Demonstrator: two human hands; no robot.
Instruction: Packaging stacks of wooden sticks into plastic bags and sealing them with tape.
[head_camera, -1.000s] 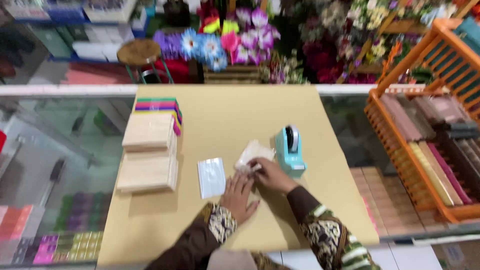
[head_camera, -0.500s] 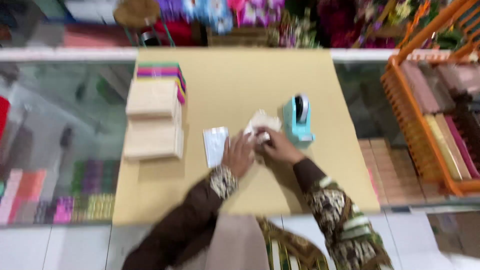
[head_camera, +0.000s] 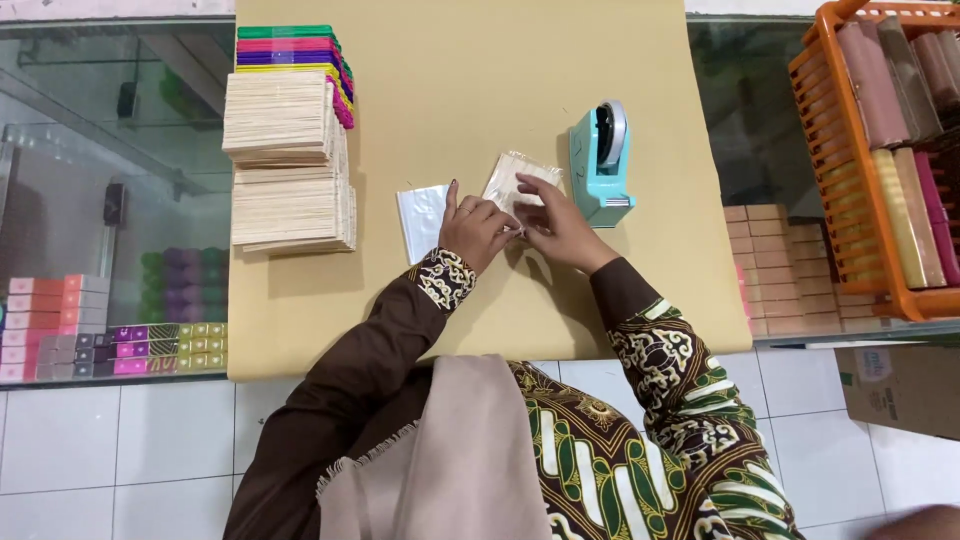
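Observation:
My left hand (head_camera: 474, 231) and my right hand (head_camera: 556, 224) meet over a small clear packet of pale wooden sticks (head_camera: 518, 180) on the tan tabletop (head_camera: 470, 90). Both hands pinch the packet's near end, and the fingers hide that end. A flat stack of clear plastic bags (head_camera: 420, 218) lies just left of my left hand. A teal tape dispenser (head_camera: 603, 163) stands right of the packet, close to my right hand.
Tall stacks of plain wooden sticks (head_camera: 287, 160) and a stack of coloured sticks (head_camera: 297, 50) stand at the left of the table. An orange rack of wrapped rolls (head_camera: 880, 150) is on the right. Glass display cases (head_camera: 110, 190) flank the table; white floor tiles lie below.
The camera view has shifted closer and lower over the table. My hands stay together on the packet beside the tape dispenser, with little movement.

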